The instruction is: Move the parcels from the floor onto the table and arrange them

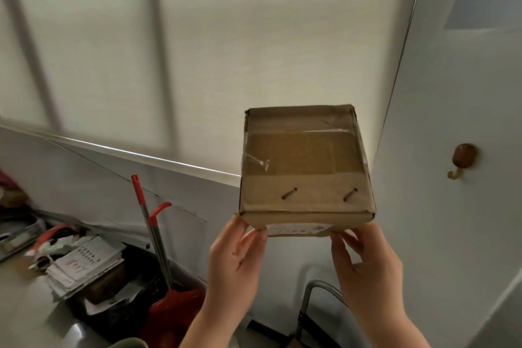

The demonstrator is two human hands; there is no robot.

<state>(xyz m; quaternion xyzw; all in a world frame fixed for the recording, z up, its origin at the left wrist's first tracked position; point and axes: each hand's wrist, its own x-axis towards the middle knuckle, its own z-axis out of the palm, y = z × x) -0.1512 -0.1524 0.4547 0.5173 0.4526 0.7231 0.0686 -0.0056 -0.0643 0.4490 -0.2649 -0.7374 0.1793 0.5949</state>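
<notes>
A brown cardboard parcel (305,167), taped over with clear tape and fixed with two staples, is held up in the air in front of the window blind. A white label shows on its near underside edge. My left hand (237,257) grips its lower left corner, thumb on the near face. My right hand (367,260) grips its lower right corner the same way. The floor and the table are hard to make out in this view.
A red mop with a metal pole (154,234) stands in a red bucket (175,311) at lower centre. Papers and clutter (84,265) lie at the left. A white wall with a wooden hook (463,158) is at the right; a metal chair frame (319,297) sits below.
</notes>
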